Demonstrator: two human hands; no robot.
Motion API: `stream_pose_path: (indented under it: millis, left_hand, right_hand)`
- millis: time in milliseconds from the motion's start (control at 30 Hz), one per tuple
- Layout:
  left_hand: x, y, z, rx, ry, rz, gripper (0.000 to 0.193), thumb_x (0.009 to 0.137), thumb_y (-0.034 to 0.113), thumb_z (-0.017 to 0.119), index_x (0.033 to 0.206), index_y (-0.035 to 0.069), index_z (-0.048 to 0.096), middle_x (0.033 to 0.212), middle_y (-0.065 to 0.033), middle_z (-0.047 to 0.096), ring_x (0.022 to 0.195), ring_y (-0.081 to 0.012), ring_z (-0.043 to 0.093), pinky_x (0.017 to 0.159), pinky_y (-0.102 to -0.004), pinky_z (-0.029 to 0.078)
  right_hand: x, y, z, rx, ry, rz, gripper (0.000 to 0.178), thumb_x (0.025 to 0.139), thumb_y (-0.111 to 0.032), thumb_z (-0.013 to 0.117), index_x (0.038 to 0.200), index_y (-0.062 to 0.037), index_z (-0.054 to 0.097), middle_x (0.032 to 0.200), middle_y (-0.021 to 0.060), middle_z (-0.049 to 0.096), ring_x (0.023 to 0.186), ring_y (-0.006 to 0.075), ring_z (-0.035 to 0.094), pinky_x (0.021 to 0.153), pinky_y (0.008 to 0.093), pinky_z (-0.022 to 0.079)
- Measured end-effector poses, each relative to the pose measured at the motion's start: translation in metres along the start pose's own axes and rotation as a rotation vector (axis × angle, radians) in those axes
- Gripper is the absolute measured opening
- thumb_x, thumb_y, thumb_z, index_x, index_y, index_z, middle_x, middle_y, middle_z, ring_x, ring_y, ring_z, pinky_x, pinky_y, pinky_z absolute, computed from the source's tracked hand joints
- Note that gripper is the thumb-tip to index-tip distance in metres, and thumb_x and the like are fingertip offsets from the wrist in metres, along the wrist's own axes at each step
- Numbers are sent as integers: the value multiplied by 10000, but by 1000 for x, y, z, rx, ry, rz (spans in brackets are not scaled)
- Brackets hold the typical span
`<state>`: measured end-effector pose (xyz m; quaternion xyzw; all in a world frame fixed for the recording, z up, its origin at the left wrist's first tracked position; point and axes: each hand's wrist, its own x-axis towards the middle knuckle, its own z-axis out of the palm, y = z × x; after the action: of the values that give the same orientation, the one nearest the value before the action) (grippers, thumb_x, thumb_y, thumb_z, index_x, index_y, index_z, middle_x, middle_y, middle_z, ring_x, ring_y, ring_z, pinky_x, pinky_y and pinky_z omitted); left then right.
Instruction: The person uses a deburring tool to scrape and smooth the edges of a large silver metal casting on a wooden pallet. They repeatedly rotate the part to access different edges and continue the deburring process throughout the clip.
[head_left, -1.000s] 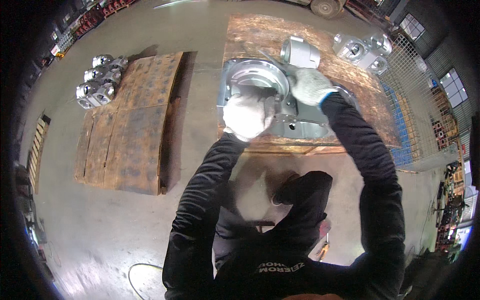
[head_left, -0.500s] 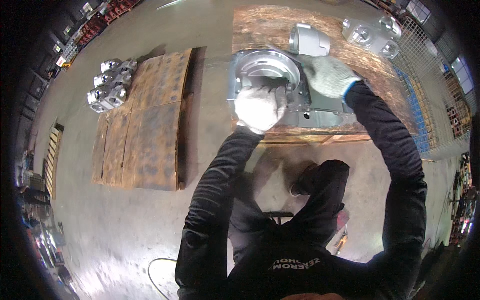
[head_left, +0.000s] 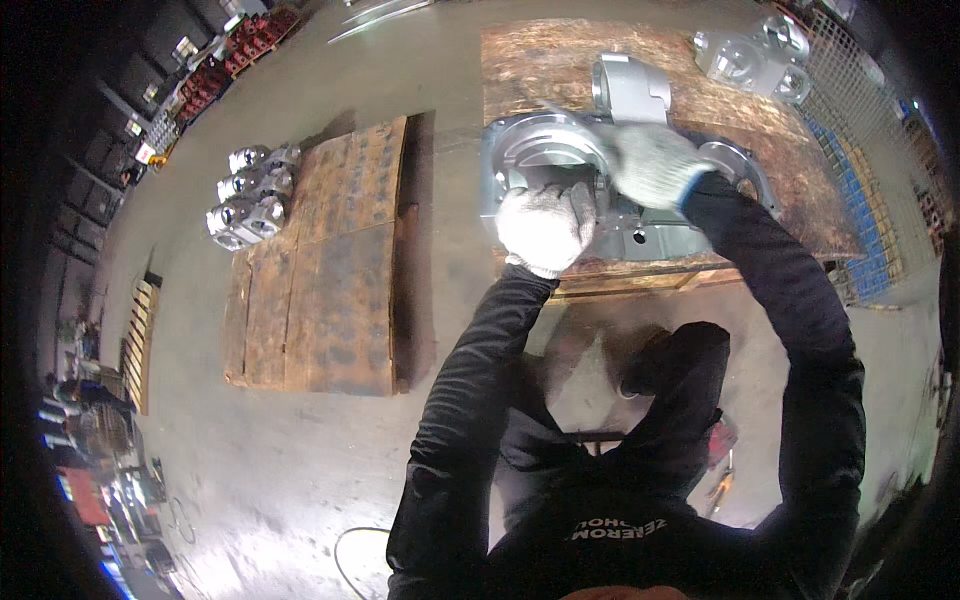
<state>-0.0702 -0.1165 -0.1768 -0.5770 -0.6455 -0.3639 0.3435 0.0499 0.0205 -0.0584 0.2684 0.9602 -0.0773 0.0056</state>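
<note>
A silvery metal casting with two large round openings (head_left: pixel 640 242) lies on a worn wooden board. At the near rim of its left ring, my left hand (head_left: pixel 545 230), in a white knit glove, curls its fingers over the metal. My right hand (head_left: pixel 655 168), gloved in greyish white, is closed above the middle of the casting. A thin grey rod-like tool (head_left: pixel 562 110) sticks out of it toward the far left rim; its kind is blurred. The right hand's fingertips are partly hidden. Just beyond that hand stands a hollow cylindrical casting (head_left: pixel 632 90).
More silvery castings (head_left: pixel 750 62) sit at the board's far right, beside a wire mesh cage (head_left: pixel 860 90). To the left, a low stack topped with brown-stained boards (head_left: pixel 345 270) carries several castings (head_left: pixel 250 195). A cable (head_left: pixel 345 545) curves over the concrete floor.
The whole view has shifted, so everything lies a little farther right and lower. My right hand has drawn slightly left over the casting, uncovering its right-hand ring. The left hand stays at the rim.
</note>
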Motion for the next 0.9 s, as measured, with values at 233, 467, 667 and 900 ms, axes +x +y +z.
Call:
stream_pose_path:
  millis: [233, 467, 667, 900]
  left_hand:
    - [8, 2, -3, -84, 23, 78, 143, 835, 191, 691, 772, 65, 708, 615, -98, 625, 530, -271, 599, 700, -432, 553]
    - [7, 5, 1, -107, 93, 24, 169, 840, 184, 688, 716, 69, 690, 599, -104, 619, 527, -286, 601, 730, -449, 555]
    - [7, 1, -1, -1, 71, 58, 178, 812, 292, 712, 776, 118, 714, 627, -65, 631, 576, -243, 630, 589, -392, 486]
    - [10, 8, 1, -44, -2, -25, 211, 851, 281, 680, 754, 98, 717, 672, -92, 663, 638, -273, 651, 653, -412, 499]
  right_hand:
    - [24, -22, -19, 17, -75, -34, 456, 943, -230, 577, 1377, -100, 624, 1111, 220, 733, 1051, 379, 711, 943, 475, 558]
    - [9, -33, -19, -14, -59, 19, 400, 924, -204, 568, 1285, -64, 668, 1103, 230, 732, 1035, 370, 717, 929, 485, 557]
    - [4, -29, -30, -50, -27, -87, 406, 958, -210, 540, 1337, -98, 634, 1025, 233, 734, 933, 374, 723, 864, 485, 569]
    - [30, -35, -8, 62, -36, 16, 405, 900, -169, 576, 1278, -72, 683, 1102, 245, 730, 1033, 374, 719, 926, 474, 557]
